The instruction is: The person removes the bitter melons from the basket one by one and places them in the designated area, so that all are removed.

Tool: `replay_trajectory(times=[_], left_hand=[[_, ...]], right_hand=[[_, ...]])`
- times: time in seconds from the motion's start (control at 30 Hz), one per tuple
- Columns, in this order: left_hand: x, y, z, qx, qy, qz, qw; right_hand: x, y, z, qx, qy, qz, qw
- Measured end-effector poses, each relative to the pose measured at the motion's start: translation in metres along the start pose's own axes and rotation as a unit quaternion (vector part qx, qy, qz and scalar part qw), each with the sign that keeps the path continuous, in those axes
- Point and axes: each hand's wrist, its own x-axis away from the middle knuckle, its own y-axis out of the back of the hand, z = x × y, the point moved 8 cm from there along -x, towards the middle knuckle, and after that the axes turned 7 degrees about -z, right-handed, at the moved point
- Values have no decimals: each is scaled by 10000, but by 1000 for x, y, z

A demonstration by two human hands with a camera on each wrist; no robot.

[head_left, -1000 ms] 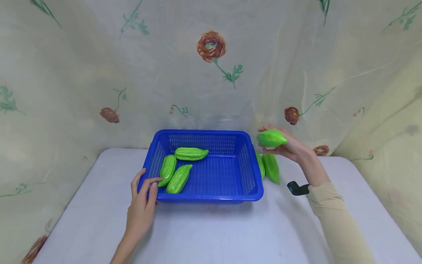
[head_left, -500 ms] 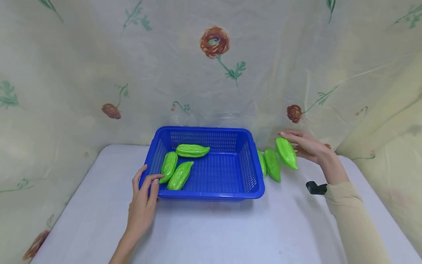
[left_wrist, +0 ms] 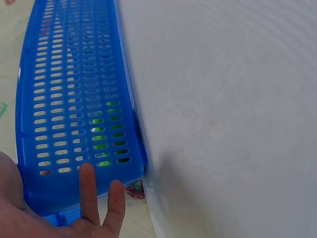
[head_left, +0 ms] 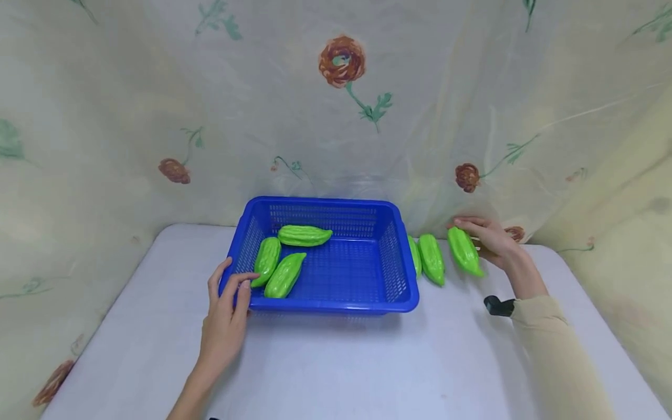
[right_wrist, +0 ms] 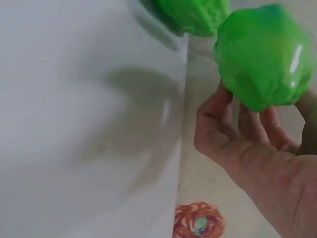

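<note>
My right hand (head_left: 490, 242) holds a bright green bitter melon (head_left: 464, 251) at the table's back right, its pointed end toward me. In the right wrist view, the thumb and fingers of my hand (right_wrist: 262, 153) grip the bitter melon (right_wrist: 265, 57) from its sides. At the front left corner of a blue plastic basket (head_left: 336, 305), my left hand (head_left: 226, 318) grips the rim, with fingertips over the edge. Three bitter melons, one along the back (head_left: 304, 235), lie in the basket's left part. In the left wrist view, fingers rest along the basket's slotted wall (left_wrist: 74, 99).
Right of the basket, one bitter melon (head_left: 431, 259) lies on the white table (head_left: 341, 367), and another (head_left: 415, 256) is partly hidden behind the basket's side. A flowered curtain (head_left: 236, 105) hangs along the back and sides.
My right hand has moved right and down with its bitter melon, turning the pointed end toward me and away from the others. The left hand keeps its place on the basket.
</note>
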Motion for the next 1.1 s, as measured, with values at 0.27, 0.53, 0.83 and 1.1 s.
replay_trajectory(times=[0.27, 0.53, 0.83, 1.1], left_hand=[[0, 1, -1, -12, -16, 51, 10000], [-1, 0, -1, -23, -33, 31, 10000], [2, -2, 1, 24, -21, 30, 10000], [0, 0, 2, 21, -86, -27, 10000]], right_hand=[[-4, 0, -17, -189, -7, -493, 9986], [-5, -2, -16, -686, 238, -782, 9943], [0, -11, -14, -437, 58, -781, 9960], [-4, -17, -16, 18, -69, -694, 9976]])
